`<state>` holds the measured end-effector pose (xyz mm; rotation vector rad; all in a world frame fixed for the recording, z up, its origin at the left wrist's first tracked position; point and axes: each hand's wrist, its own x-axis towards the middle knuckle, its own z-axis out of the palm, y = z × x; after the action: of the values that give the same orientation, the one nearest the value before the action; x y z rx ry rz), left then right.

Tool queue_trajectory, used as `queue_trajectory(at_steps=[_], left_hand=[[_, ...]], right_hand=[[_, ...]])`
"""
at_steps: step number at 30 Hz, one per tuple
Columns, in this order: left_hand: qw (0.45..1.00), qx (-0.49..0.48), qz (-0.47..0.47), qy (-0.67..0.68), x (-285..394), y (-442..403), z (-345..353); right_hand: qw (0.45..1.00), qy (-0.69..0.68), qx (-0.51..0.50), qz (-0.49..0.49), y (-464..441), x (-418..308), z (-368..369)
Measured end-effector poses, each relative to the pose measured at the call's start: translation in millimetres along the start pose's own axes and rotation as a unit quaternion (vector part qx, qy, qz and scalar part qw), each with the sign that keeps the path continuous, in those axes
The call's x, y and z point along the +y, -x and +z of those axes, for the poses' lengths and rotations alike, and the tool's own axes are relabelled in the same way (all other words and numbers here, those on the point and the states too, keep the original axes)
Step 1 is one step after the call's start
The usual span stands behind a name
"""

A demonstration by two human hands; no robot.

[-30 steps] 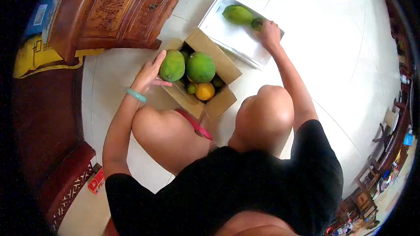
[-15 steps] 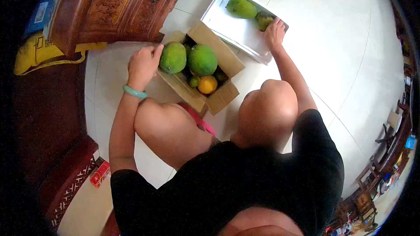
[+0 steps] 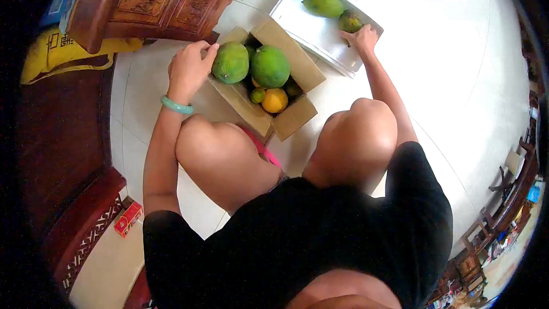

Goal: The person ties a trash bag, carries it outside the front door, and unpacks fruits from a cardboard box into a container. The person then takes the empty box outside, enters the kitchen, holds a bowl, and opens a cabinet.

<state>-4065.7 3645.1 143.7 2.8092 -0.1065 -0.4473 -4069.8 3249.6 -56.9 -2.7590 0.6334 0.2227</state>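
Note:
My left hand, a jade-green bangle on its wrist, hangs loosely curled at the left edge of the cardboard box. Its fingertips are right beside a large green fruit, perhaps a papaya; contact is unclear. Another large green fruit, an orange-yellow fruit and a small green fruit also lie in the box. At the right end of the white foam box, my right hand has its thumb spread, next to a darker green fruit. Left of that lies a longer green fruit.
A carved wooden cabinet stands at the upper left, with a yellow bag beside it. My bent knees frame the near side of the cardboard box. A red packet lies at the lower left, on pale tiled floor's far side furniture lines the right.
My right hand has shifted at the darker fruit, its thumb now spread away from the fingers. Both boxes appear slightly higher and further right in view. The left hand stays beside the large fruit.

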Motion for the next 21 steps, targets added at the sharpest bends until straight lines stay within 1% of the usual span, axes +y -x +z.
queue_trajectory(at_steps=[2,3,5,7,8,9,10,11,12,13,15,16,18,19,21], left_hand=[[1.000,0.010,0.017,-0.005,0,-1,0],[1.000,-0.004,0.011,0.007,3,1,-4],[1.000,-0.016,0.010,0.023,8,4,-6],[0.993,-0.025,-0.032,0.108,7,6,-5],[0.996,-0.037,-0.026,0.077,6,4,-6],[0.996,-0.036,-0.025,0.078,8,3,-8],[0.996,-0.040,-0.027,0.070,12,4,-11],[0.997,-0.046,-0.029,0.062,16,6,-13],[0.994,-0.049,-0.061,0.078,19,7,-13],[0.994,-0.053,-0.059,0.079,19,8,-13],[0.995,-0.058,-0.048,0.057,15,4,-11],[0.993,-0.050,-0.040,0.104,7,2,-4],[0.991,-0.053,-0.034,0.116,7,2,-5],[0.990,-0.049,-0.026,0.126,8,2,-5],[0.989,-0.053,-0.036,0.132,0,-4,1]], right_hand=[[0.990,-0.124,-0.039,0.059,-1,5,1],[0.977,-0.185,-0.057,0.088,-3,9,3],[0.978,-0.182,-0.032,0.091,-10,19,15],[0.961,-0.240,-0.060,0.120,-11,21,17],[0.963,-0.244,-0.049,0.105,-8,16,8],[0.963,-0.244,-0.048,0.105,-3,10,-6],[0.910,-0.368,-0.125,0.145,3,4,-21],[0.833,-0.483,-0.199,0.183,7,3,-27],[0.799,-0.521,-0.224,0.199,7,7,-28],[0.799,-0.520,-0.223,0.203,13,12,-34],[0.659,-0.676,-0.282,0.170,34,23,-57],[0.660,-0.675,-0.280,0.172,47,30,-63],[0.576,-0.782,-0.150,0.184,72,47,-73],[0.562,-0.802,-0.127,0.159,80,62,-72],[0.569,-0.804,-0.047,0.166,90,92,-64]])
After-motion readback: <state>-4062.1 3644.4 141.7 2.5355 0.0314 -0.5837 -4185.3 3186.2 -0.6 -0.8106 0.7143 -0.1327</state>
